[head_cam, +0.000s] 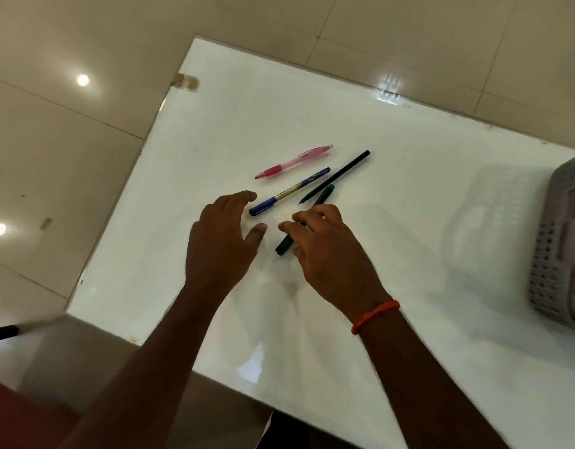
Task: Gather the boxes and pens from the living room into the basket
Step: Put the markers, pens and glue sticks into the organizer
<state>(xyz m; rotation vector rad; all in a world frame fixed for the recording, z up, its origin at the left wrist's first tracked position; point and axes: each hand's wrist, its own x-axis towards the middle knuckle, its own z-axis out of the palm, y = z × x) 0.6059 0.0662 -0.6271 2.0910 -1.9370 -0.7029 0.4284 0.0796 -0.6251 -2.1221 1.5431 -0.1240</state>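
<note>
Across most of the frame sits a glossy white counter (344, 118), with beige floor tiles (69, 140) wrapping the upper and left sides, ceiling lights reflected in them. Over at the right edge of the frame a grey perforated basket (552, 257) rests on the counter, cut off by the frame so I can't really tell what's inside.

Both forearms reach up from the bottom. The left hand (221, 238) is spread loosely, fingers curled a bit, hovering just left of the pens and not gripping anything, its fingertips right next to the blue pen's cap. The right hand (328, 251) has an orange band (375, 316) on the wrist, and its fingers are closing down on the dark green pen (284, 246), thumb and fingertips touching it; whether it's lifted off the counter, can't tell.

Four pens bunch up around the middle of the frame, all angled lower left to upper right. Black pen (336, 176) is the longest, lying just beside the green one. Blue pen (289, 191) sits to its left, and the pink pen (294, 162) is highest up, a little apart from the others.
</note>
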